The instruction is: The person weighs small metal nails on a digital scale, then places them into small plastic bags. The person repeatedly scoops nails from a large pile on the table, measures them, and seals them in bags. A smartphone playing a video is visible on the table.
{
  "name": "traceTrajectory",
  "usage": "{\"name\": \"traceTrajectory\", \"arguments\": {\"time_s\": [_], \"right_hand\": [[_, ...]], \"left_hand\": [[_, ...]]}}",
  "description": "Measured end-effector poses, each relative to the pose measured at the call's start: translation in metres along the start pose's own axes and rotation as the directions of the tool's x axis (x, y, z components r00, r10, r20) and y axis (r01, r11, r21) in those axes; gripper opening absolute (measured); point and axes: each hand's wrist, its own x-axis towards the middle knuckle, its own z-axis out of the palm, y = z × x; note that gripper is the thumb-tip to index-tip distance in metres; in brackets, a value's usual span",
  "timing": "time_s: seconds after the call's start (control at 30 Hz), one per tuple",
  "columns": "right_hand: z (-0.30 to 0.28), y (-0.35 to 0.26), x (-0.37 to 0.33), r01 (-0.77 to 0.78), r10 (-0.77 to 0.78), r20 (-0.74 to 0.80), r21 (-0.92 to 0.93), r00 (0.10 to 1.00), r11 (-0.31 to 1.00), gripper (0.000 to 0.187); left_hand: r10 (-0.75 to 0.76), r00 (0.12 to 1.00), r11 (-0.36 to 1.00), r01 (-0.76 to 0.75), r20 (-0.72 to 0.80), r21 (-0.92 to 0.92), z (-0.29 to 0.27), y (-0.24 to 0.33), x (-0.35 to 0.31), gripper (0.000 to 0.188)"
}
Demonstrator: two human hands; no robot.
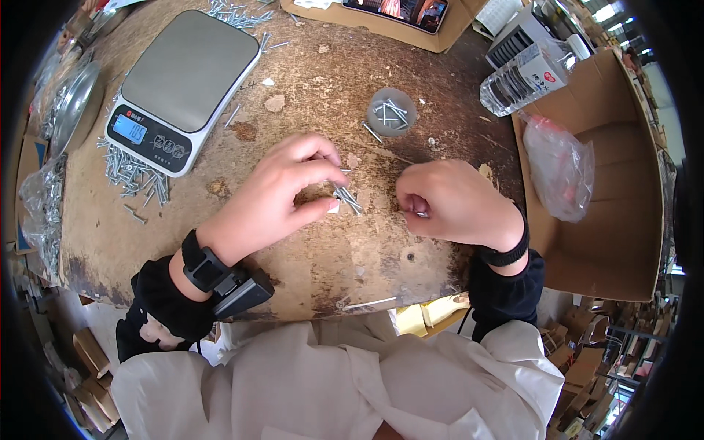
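My left hand (pixel 282 183) is over the middle of the wooden table, its curved fingers and thumb apart. A small heap of silver screws (pixel 348 199) lies on the wood just beside its fingertips, with a small white scrap next to the thumb. To the right, my right hand (pixel 455 199) is closed in a loose fist; a bit of metal glints inside it, seemingly screws, mostly hidden by the fingers. Beyond both hands stands a small translucent cup (pixel 400 100) with several screws inside, and a single screw (pixel 372 132) lies against its near side.
A kitchen scale (pixel 192 70) with a lit display stands at the left, loose screws (pixel 139 172) piled around it. On the right are a water bottle (pixel 529 77) and an open cardboard box (pixel 609 242) with a clear plastic bag (pixel 561 172). A phone (pixel 411 11) rests at the back.
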Motion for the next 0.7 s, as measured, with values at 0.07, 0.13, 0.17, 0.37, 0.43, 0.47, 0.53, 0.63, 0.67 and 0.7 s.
{"name": "traceTrajectory", "arguments": {"time_s": [0.07,0.13,0.17,0.37,0.43,0.47,0.53,0.63,0.67,0.7], "right_hand": [[0.002,0.001,0.004,0.073,-0.063,-0.144,0.066,0.988,0.995,0.013],[0.003,0.005,0.008,0.138,-0.098,-0.294,0.119,0.951,0.983,0.015],[0.000,0.004,0.009,0.124,-0.076,-0.330,0.125,0.941,0.984,0.014],[0.005,-0.009,0.012,0.116,0.016,-0.375,0.326,0.927,0.938,0.011],[0.013,-0.019,0.016,0.174,-0.013,-0.420,0.346,0.908,0.922,0.012],[0.019,-0.023,0.018,0.203,-0.027,-0.452,0.346,0.891,0.916,0.012],[0.025,-0.028,0.020,0.233,-0.037,-0.480,0.355,0.876,0.906,0.014],[0.030,-0.033,0.021,0.237,-0.031,-0.504,0.350,0.863,0.906,0.015],[0.028,-0.035,0.020,0.232,-0.016,-0.502,0.371,0.865,0.899,0.016],[0.026,-0.035,0.019,0.235,-0.017,-0.496,0.380,0.868,0.895,0.015]], "left_hand": [[0.020,1.000,0.999,-0.020,-0.006,0.040,0.000,0.001,0.001,0.020],[0.047,0.999,0.996,-0.047,-0.004,0.073,0.000,0.001,0.002,0.017],[0.062,0.998,0.994,-0.062,-0.003,0.088,-0.001,0.000,0.002,0.017],[0.084,0.991,0.996,-0.081,-0.102,0.034,0.001,0.008,0.006,0.014],[0.067,0.988,0.998,-0.066,-0.136,0.019,0.000,0.012,0.007,0.014],[0.052,0.989,0.998,-0.048,-0.136,0.034,-0.002,0.015,0.006,0.015],[0.061,0.987,0.998,-0.057,-0.152,0.029,-0.001,0.018,0.006,0.015],[0.095,0.977,0.994,-0.104,-0.189,-0.034,0.003,0.021,0.006,0.017],[0.083,0.977,0.994,-0.096,-0.195,-0.057,0.002,0.022,0.004,0.019],[0.072,0.977,0.993,-0.089,-0.201,-0.080,0.002,0.023,0.003,0.021]]}}
